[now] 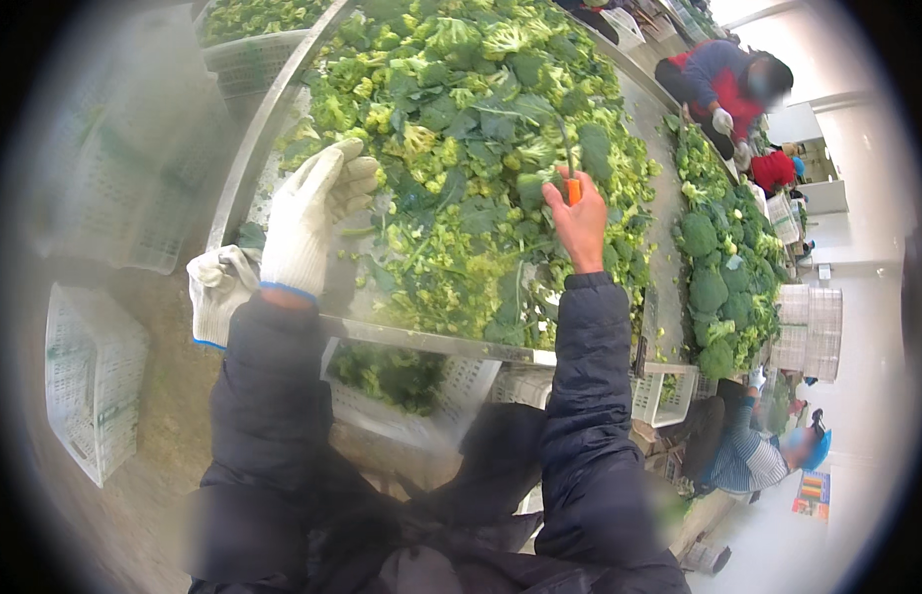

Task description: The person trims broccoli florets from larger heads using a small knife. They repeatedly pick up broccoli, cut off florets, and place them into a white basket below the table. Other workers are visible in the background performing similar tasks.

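Note:
My left hand (312,204), in a white knitted glove with a blue cuff, is raised over the left side of a steel-edged table (257,134). Its fingers are extended and I see nothing in them. My bare right hand (580,223) grips a small knife (574,191) by its orange handle, the thin dark blade pointing away from me. A broccoli floret (531,189) lies right beside the right fingertips; whether they touch it I cannot tell. Broccoli florets, leaves and trimmings (446,275) are heaped across the table. An unworn white glove (219,286) drapes over the near left corner.
Below the table's front edge a white plastic crate (461,386) holds green pieces. Another crate (93,379) stands on the floor at left, and a filled crate (253,56) at far left. To the right, broccoli heads (710,286) line a second table, where people (728,89) sit.

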A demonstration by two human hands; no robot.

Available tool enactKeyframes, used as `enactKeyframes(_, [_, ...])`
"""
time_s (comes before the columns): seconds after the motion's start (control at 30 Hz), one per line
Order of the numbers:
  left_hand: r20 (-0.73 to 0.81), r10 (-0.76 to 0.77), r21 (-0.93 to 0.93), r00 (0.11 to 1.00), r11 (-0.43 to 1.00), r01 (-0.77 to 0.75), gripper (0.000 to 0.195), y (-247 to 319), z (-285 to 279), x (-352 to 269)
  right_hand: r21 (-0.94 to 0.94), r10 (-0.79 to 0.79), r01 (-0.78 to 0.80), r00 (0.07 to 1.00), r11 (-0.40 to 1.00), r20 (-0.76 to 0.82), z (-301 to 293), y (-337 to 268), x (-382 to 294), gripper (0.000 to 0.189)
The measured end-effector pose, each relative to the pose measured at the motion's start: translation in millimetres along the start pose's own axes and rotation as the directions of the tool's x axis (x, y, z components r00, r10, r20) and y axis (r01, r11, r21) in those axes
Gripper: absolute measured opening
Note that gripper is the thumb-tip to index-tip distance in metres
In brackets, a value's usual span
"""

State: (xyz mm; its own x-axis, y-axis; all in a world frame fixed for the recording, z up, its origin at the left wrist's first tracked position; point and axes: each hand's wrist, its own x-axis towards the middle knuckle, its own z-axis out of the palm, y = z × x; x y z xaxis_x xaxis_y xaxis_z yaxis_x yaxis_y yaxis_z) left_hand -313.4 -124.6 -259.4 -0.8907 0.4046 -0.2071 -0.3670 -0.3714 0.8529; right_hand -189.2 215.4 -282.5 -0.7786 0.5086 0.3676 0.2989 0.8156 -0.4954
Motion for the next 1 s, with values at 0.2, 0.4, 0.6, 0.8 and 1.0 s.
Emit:
enactKeyframes(0.2, [0.035, -0.026, 0.017, 0.999, 1.0, 0.025, 0.042, -3, 7, -17, 0.599, 0.243, -0.515, 0.844, 0.613, 0.478, -60, -27, -59, 0.05])
enactKeyframes(0.4, [0.085, -0.037, -0.001, 0.996, 0.999, 0.037, 0.042, -10, 9, -24, 0.524, 0.228, -0.576, 0.78, 0.628, 0.583, -94, -60, -115, 0.051])
enactKeyframes(0.6, [0.038, -0.05, 0.019, 0.998, 0.999, 0.049, 0.043, -6, 12, -24, 0.347, 0.029, -0.436, 0.655, 0.83, 0.755, -113, -69, -159, 0.052])
enactKeyframes(0.8, [0.067, -0.014, 0.025, 0.998, 1.0, 0.012, 0.044, -8, 16, -23, 0.075, 0.117, -0.142, 0.956, 0.987, 0.268, -61, -35, -116, 0.035])
enactKeyframes(1.0, [0.072, -0.024, 0.037, 0.997, 0.999, 0.022, 0.044, -9, 14, -11, -0.193, -0.067, 0.078, 0.996, 0.978, 0.063, 12, -18, -52, 0.03])
